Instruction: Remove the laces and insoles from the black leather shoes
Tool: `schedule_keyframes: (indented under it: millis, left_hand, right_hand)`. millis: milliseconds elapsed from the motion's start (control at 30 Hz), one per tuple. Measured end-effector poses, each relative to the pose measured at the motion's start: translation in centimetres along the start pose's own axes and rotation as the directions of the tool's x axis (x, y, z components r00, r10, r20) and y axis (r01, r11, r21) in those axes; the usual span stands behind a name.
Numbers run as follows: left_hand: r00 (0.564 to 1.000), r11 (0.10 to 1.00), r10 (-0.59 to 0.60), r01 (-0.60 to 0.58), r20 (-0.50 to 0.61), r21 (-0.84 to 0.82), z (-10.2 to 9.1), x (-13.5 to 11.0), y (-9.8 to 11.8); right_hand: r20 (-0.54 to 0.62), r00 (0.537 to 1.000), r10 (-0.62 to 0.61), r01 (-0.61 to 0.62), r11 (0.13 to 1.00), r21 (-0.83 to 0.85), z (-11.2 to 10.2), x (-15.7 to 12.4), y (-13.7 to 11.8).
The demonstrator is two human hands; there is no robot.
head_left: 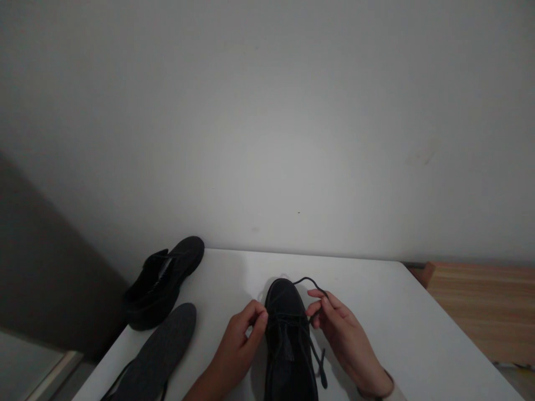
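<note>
A black lace-up shoe [288,345] stands on the white table with its toe pointing away from me. Its dark shoelace [308,279] loops out over the toe and runs to my right hand [340,328], whose thumb and fingers pinch it just right of the shoe. Another length of lace hangs along the shoe's right side, its end lying near the table top. At the left edge of the shoe is my left hand [246,334], thumb and forefinger pressed together against the lacing area. What lies between those fingertips is too small and dark to make out.
A second black shoe [167,278] sits at the table's far left corner. In front of it lies a dark grey insole [167,345]. The white table [225,273] meets a pale wall [267,139]; a wooden surface [480,306] is beyond its right edge.
</note>
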State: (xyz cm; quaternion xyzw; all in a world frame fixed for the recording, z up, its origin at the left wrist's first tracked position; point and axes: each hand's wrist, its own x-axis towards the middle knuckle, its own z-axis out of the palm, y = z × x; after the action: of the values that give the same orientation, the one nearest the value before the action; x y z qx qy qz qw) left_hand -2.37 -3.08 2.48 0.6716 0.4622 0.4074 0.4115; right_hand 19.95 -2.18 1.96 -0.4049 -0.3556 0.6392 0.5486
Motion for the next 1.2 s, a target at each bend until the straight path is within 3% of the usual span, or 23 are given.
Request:
schedule_keyframes:
  millis: [200,600,1000,1100,1200]
  left_hand:
    - [0.999,0.999,0.030,-0.031,0.031,0.045,0.2,0.1,-0.1]
    - [0.999,0.998,0.018,-0.020,0.039,0.067,0.1,-0.1,-0.3]
    - [1.000,0.998,0.026,-0.027,0.009,0.063,0.1,-0.1,-1.0]
    - [1.000,0.998,0.031,-0.031,0.006,0.057,0.1,-0.1,-1.1]
    - [1.000,0.998,0.016,-0.016,0.005,0.058,0.2,-0.2,-1.2]
  right_hand:
    - [-0.068,0.995,-0.076,0.077,0.997,0.016,0.3,-0.3,-0.3]
    - [0.021,0.981,-0.195,0.188,0.967,0.171,0.6,-1.2,-1.3]
    - [-0.172,0.943,-0.285,0.321,0.916,0.241,0.4,-0.8,-1.9]
    - [-0.224,0.923,-0.314,0.357,0.916,0.185,0.1,-0.6,-1.7]
    - [-0.295,0.869,-0.397,0.431,0.900,0.059,-0.3,-0.2,-1.2]
